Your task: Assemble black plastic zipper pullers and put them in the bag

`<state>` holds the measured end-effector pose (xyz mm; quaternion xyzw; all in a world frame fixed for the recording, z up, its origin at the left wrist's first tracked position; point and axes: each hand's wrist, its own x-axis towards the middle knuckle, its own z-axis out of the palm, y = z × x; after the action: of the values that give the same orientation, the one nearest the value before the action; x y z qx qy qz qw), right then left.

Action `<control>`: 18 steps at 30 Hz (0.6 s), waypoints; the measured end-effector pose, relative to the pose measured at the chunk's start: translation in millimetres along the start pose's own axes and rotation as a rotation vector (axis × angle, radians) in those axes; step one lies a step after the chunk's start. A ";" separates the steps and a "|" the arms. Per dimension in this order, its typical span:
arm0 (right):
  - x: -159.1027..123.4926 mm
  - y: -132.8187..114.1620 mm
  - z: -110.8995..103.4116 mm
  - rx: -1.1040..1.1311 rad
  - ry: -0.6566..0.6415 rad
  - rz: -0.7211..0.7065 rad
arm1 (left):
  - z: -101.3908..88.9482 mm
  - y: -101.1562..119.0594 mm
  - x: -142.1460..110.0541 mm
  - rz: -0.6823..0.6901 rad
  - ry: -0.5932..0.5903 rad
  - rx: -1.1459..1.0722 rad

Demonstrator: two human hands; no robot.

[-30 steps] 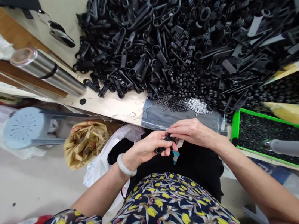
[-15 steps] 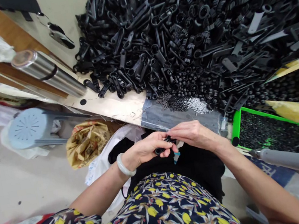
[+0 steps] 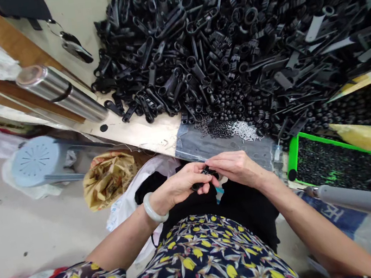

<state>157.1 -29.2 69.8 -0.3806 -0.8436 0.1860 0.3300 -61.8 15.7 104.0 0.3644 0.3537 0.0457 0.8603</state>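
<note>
The left hand (image 3: 181, 184), gripping an oblong black plastic part (image 3: 208, 171), should brace it for the right hand (image 3: 235, 167), whose fingertip hold is unclear.

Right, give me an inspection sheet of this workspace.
Surface: pale tabletop, with a gray sheet over its front edge.
Job's things: small black piece between the hands; its details are hidden by fingers.
Clutter: large heap of black parts across the tabletop; silver pins on the gray sheet; green tray of small dark bits.
Grippers: bare hands; the left hand holds the black piece, the right hand has its fingertips beside it, grip unclear.
Cables: nothing seen.
Surroundings: light-blue stool and brown sack to the left, below tabletop level.
</note>
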 end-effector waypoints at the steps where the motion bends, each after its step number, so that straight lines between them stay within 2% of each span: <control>1: 0.0 0.5 1.4 -0.008 0.008 -0.007 | -0.6 -1.5 0.4 0.003 0.005 0.000; 6: 2.8 -4.3 4.4 0.003 0.050 -0.013 | -3.2 -10.3 -1.4 0.044 0.027 0.019; 9: 1.3 -7.3 -1.7 0.085 0.124 0.071 | -6.5 -6.6 -3.9 0.155 0.069 0.155; 11: -3.3 -5.3 -8.0 0.117 0.217 0.203 | -11.3 1.0 -0.9 0.299 0.254 0.369; 13: -9.9 -0.2 -13.3 0.104 0.347 0.350 | -18.1 10.0 8.7 0.433 0.548 0.661; 15: -16.8 5.6 -15.8 0.082 0.459 0.461 | -25.3 17.1 24.3 0.490 0.784 0.938; 18: -25.0 10.2 -14.7 0.076 0.480 0.532 | -31.9 22.3 50.1 0.447 0.911 1.214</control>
<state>185.0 -40.8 64.2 -0.6072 -0.6057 0.2020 0.4728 -40.9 67.9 74.4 0.7780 0.5525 0.1611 0.2520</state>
